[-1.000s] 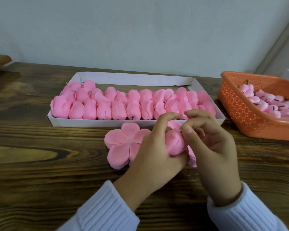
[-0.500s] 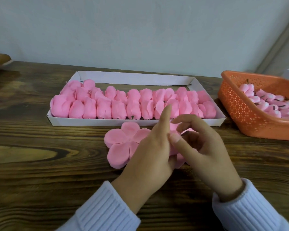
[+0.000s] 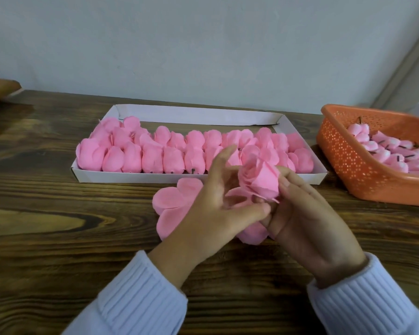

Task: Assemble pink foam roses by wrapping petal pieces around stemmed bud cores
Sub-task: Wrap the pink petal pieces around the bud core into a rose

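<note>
Right hand (image 3: 307, 213) holds the part-wrapped rose (image 3: 259, 180) above the table (image 3: 58, 226), fingers curled under its base. Left hand (image 3: 215, 201) is spread loose, thumb pressing at the rose's base, index up. Behind: 1 white cardboard tray (image 3: 198, 176) w/ finished roses (image 3: 153, 153) in 2 rows. Hands + rose block the front row's right-centre, so no exact count, approx. 2 dozen. Near its right end, 1 orange perforated basket (image 3: 348, 170) w/ stemmed bud cores (image 3: 382, 151), a dozen-plus, cut off by frame edge. 1 petal piece (image 3: 172, 201) lies flat on table, partly under left hand; 2nd petal piece (image 3: 252, 234) beneath both hands. 2 white ribbed sleeves (image 3: 141, 293).
</note>
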A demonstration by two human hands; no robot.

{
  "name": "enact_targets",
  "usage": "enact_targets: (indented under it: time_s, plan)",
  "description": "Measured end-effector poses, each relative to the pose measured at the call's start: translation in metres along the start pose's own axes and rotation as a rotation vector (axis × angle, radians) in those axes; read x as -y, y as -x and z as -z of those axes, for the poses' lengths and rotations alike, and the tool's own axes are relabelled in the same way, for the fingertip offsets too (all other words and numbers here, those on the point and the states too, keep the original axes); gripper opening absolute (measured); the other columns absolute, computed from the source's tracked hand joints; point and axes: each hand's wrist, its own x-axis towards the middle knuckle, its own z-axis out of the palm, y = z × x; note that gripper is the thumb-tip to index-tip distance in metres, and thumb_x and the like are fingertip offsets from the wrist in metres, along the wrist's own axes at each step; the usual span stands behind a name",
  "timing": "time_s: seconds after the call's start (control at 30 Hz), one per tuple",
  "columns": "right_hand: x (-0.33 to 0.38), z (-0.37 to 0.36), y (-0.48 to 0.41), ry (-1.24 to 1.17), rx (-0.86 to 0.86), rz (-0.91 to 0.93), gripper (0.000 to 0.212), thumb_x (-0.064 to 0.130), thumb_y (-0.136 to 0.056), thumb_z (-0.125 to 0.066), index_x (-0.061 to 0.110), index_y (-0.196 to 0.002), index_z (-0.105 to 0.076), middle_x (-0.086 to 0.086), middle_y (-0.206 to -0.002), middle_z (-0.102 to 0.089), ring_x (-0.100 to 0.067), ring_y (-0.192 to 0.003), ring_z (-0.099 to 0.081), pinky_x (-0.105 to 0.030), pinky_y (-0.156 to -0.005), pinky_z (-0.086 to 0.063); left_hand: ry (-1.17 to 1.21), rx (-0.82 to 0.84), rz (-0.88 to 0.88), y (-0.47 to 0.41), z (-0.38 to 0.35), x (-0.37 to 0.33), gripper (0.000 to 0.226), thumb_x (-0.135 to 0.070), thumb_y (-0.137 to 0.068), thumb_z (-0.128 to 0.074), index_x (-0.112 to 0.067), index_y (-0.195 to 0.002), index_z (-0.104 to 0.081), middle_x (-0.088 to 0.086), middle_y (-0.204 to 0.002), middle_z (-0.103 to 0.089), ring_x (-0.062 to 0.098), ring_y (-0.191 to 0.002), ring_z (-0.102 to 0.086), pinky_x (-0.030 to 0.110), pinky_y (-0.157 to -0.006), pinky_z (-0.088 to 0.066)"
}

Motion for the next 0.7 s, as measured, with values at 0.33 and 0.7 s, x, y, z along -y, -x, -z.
enact_targets:
  time_s: [0.33, 0.7]
  plan:
    - [-0.016, -0.012, 0.001, -0.032, 0.104, -0.043, 0.031, 0.002, -0.073, -0.062, -0.001, -0.102, -0.053, -0.018, -0.107, -0.058, -0.025, -0.092, -0.065, -0.035, -0.076, -0.057, 0.135, -0.111, 0.020, 0.003, -0.013, 0.001, 0.045, -0.031, -0.064, -0.076, -0.027, -0.108, -0.069, 0.006, -0.107, -0.071, 0.025, -0.108, -0.065, 0.054, -0.094, -0.051]
    - [-0.010, -0.008, -0.002, -0.023, 0.123, -0.191, 0.072, 0.035, -0.080, -0.072, 0.003, -0.137, -0.043, -0.016, -0.129, -0.059, -0.031, -0.115, -0.058, -0.043, -0.095, -0.049, 0.068, -0.087, -0.033, 0.004, -0.009, -0.008, 0.026, -0.030, -0.069, -0.074, -0.028, -0.095, -0.075, -0.006, -0.100, -0.073, 0.012, -0.098, -0.068, 0.030, -0.082, -0.055]
